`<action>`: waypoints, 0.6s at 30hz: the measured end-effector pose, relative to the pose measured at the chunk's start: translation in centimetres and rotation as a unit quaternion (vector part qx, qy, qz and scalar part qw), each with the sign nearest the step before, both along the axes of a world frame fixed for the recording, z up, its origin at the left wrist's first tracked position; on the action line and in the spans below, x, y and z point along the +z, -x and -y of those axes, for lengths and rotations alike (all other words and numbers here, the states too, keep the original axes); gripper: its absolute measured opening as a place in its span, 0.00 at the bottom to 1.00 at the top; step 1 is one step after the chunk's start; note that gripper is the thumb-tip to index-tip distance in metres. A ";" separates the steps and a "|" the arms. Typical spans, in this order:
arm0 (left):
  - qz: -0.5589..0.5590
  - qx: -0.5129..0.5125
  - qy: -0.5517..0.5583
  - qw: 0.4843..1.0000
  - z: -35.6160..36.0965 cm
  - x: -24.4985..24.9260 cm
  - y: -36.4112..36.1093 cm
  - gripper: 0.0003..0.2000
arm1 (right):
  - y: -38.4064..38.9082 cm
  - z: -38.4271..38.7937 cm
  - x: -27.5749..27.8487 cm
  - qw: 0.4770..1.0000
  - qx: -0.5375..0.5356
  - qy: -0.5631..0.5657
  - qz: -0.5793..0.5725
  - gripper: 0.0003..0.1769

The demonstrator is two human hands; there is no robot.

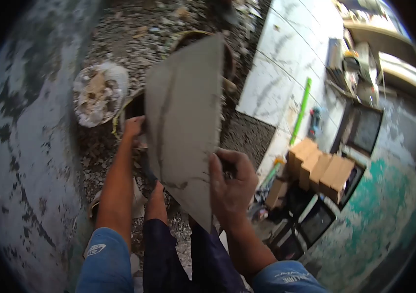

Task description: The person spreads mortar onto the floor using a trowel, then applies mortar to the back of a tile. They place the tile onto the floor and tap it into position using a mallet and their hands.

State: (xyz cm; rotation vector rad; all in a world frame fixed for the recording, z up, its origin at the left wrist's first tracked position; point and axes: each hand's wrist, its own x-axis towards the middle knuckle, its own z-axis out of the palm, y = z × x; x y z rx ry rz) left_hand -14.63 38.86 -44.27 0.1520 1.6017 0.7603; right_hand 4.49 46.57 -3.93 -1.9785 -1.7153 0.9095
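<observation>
A large grey tile piece (186, 117) with a slanted edge is held up in front of me, tilted. My right hand (233, 183) grips its right edge near the bottom, thumb on the face that shows. At the tile's left edge is my left hand (135, 131), its fingers partly hidden behind the tile. Behind the tile's left side a dark bucket (131, 105) shows only in part. Another round container (193, 36) stands partly hidden behind the tile's top.
An open white sack of rubble (100, 93) lies left on broken debris. To the right are laid marbled tiles (276, 63), a wet mortar patch (247, 134), a green level (302, 110), a power tool (314, 122) and cardboard boxes (332, 173). A worn wall (27, 146) bounds the left.
</observation>
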 end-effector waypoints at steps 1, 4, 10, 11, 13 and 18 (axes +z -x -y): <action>0.001 -0.008 0.040 0.999 -0.7 1.9 -0.1 0.15 | -0.3 0.1 -0.2 1.000 -0.024 -0.004 0.017 0.08; 0.071 0.014 0.063 0.995 -0.4 0.9 0.5 0.15 | -1.5 0.1 -0.9 0.999 -0.032 -0.017 -0.009 0.08; 0.063 0.016 0.016 0.998 0.8 3.4 -1.6 0.13 | -8.7 -0.4 -1.4 0.995 -0.092 -0.025 -0.007 0.08; 0.035 -0.009 -0.007 0.999 1.6 5.1 -2.3 0.12 | -10.9 -0.4 -0.8 0.994 -0.102 -0.042 0.004 0.07; -0.027 0.002 -0.007 1.000 3.5 8.7 -4.3 0.10 | -17.8 0.5 -1.5 0.989 -0.130 -0.041 -0.052 0.07; -0.078 -0.047 -0.011 0.996 5.8 20.6 -15.3 0.07 | -36.7 6.0 -3.2 0.968 -0.213 0.059 -0.116 0.09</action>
